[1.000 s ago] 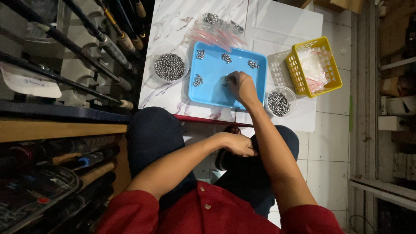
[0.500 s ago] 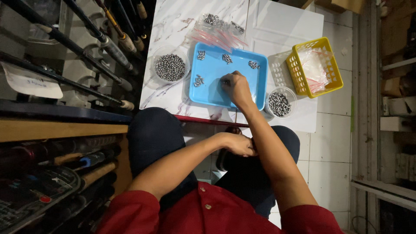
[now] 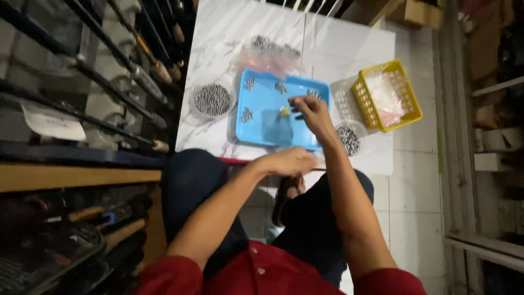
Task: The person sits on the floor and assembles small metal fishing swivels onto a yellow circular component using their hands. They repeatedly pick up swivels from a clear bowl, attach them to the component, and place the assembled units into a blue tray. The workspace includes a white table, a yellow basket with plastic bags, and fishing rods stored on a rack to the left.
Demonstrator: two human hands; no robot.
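A marble-topped table [image 3: 218, 33] is seen bearing a blue tray [image 3: 267, 123]. Over the tray's right part the right hand [image 3: 308, 112] is held, fingers pinched near a small yellow piece [image 3: 284, 111]; the left hand [image 3: 289, 162] is curled at the table's near edge, its grip unclear

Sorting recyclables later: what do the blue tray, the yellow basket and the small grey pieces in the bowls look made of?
Blue tray: likely plastic, smooth, uniform matte colour. Yellow basket: likely moulded plastic, open lattice walls. Small grey pieces: probably metal, with a dull silvery glint; too small to be certain.
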